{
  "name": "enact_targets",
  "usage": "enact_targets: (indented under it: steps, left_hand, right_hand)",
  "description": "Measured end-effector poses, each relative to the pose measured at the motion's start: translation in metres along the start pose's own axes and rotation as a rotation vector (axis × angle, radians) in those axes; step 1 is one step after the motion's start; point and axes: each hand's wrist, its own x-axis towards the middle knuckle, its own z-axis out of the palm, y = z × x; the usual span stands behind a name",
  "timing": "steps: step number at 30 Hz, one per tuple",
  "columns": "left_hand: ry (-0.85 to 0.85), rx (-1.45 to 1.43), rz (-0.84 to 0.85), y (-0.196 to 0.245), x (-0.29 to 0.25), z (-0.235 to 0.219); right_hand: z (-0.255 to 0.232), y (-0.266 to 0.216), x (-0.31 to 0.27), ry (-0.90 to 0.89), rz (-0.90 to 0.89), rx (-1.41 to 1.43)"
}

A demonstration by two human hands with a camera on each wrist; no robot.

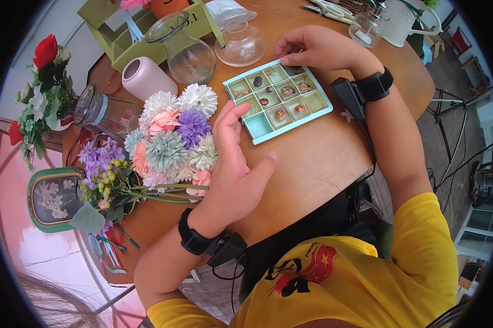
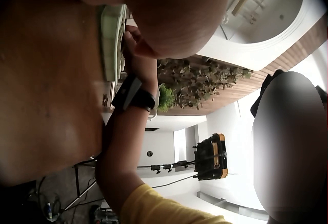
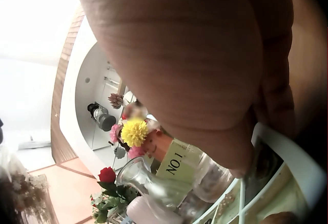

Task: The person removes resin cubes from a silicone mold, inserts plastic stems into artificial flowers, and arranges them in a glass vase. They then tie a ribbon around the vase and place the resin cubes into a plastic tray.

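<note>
Shirt (image 1: 361, 292): one
Tray (image 1: 290, 126): one, twelve compartments (image 1: 260, 126)
Left hand (image 1: 233, 172): left edge, thumb spread wide from fingers
Right hand (image 1: 323, 49): far-right corner; cannot tell its grip

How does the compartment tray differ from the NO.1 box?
Colour: the tray is pale turquoise; the box is olive green.
Height: the tray is shallow; the box is taller.
Marking: the box bears NO.1; the tray shows no lettering.
Both appear to rest on the table.
</note>
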Motion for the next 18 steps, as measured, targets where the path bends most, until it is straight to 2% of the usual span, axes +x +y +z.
enact_targets:
  steps: [7, 10, 13, 16, 18]
  left_hand:
    - [-0.02, -0.023, -0.021, 0.001, 0.0, 0.001]
    - [-0.011, -0.005, -0.006, 0.003, -0.002, 0.002]
    - [-0.025, 0.026, 0.019, 0.003, -0.003, 0.001]
    - [-0.047, 0.028, 0.024, 0.003, -0.003, 0.0]
    - [-0.051, 0.054, 0.029, 0.003, -0.004, 0.002]
  right_hand:
    - [-0.001, -0.018, -0.008, 0.042, 0.026, -0.247]
    - [-0.001, -0.045, -0.018, -0.06, -0.08, -0.204]
    - [0.02, -0.042, -0.025, 0.078, -0.392, -0.42]
    - [0.032, -0.056, -0.029, -0.056, -0.389, -0.29]
    - [0.044, -0.065, -0.036, -0.1, -0.406, -0.318]
